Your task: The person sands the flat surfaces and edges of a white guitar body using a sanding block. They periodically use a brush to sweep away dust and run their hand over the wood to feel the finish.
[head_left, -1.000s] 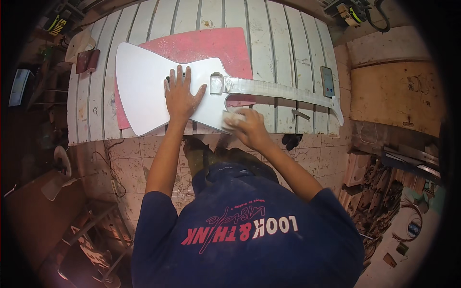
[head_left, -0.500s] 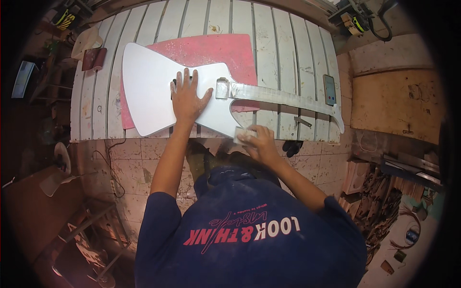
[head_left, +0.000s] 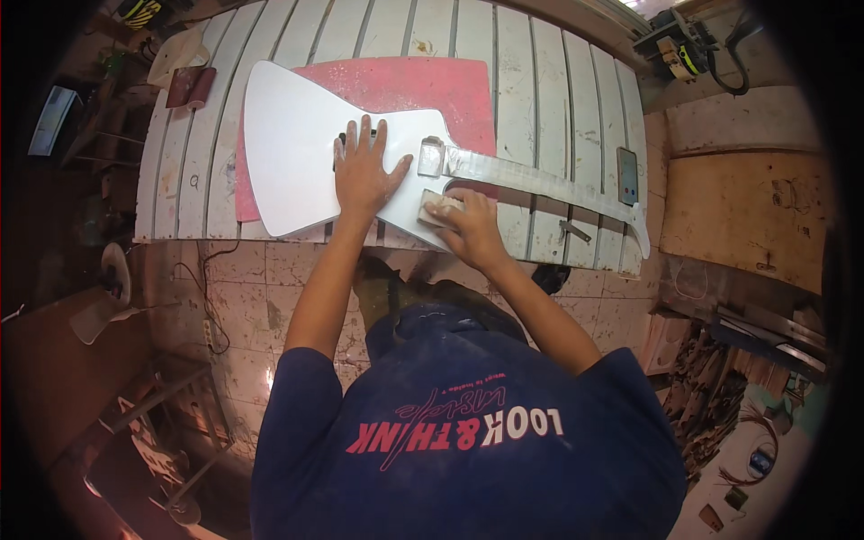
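A white, angular electric guitar body (head_left: 301, 153) lies flat, its neck (head_left: 540, 183) wrapped in pale tape and pointing right. My left hand (head_left: 364, 175) rests on the middle of the body with fingers spread, partly covering a dark cutout. In my right hand (head_left: 474, 230) is a pale sanding block (head_left: 436, 209), gripped between thumb and fingers. The block touches the body's near horn, by the inner curve beside the neck. A square pocket (head_left: 432, 157) shows at the neck joint.
Under the guitar, a pink sheet (head_left: 396, 81) covers part of the white slatted table (head_left: 513, 81). A phone (head_left: 627, 175) and a small metal piece (head_left: 574, 231) lie near the headstock. A brown sandpaper roll (head_left: 191, 87) sits at the far left.
My right hand has moved the sanding block up and left, from the near horn's tip to its inner edge. The left hand stays on the body. The whole view has shifted slightly.
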`<state>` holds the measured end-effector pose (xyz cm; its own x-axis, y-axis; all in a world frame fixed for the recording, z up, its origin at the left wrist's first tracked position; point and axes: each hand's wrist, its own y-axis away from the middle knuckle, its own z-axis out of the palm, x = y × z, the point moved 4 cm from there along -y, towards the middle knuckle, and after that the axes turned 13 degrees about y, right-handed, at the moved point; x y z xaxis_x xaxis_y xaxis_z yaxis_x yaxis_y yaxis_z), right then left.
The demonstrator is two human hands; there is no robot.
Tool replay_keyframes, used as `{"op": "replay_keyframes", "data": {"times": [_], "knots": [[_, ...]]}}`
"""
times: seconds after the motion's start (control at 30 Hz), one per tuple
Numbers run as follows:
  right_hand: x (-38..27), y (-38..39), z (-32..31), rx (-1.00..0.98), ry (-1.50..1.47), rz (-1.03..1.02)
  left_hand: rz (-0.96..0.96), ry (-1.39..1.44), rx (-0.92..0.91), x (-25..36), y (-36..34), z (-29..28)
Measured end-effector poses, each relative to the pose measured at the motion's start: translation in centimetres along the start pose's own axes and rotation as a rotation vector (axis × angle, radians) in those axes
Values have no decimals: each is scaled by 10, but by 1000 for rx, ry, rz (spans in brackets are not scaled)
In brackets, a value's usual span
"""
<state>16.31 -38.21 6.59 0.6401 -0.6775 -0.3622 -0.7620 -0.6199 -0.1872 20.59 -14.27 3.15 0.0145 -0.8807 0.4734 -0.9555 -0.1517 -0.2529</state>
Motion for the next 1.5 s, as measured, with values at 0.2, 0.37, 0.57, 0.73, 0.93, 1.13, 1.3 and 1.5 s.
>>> {"op": "replay_keyframes", "data": {"times": [0.2,0.37,0.57,0.73,0.93,1.13,1.3,1.5], "knots": [[4,28,-12,-57,49,-20,-10,13,-4,3,-7,-3],[-1,-11,0,-18,-1,32,-1,7,-5,0,0,-3],[0,18,0,-38,56,-50,-19,3,-6,4,1,-5],[-8,-51,11,95,61,11,21,119,30,-1,-2,0],[-9,37,-7,-1,46,-32,13,55,3,2,41,-8],[1,58,-19,46,68,-59,30,-20,-35,28,81,-1],[2,-12,-1,148,46,-56,31,24,-42,24,80,4],[15,46,-12,-9,35,-109,-127,-67,-151,-11,79,-26]]}}
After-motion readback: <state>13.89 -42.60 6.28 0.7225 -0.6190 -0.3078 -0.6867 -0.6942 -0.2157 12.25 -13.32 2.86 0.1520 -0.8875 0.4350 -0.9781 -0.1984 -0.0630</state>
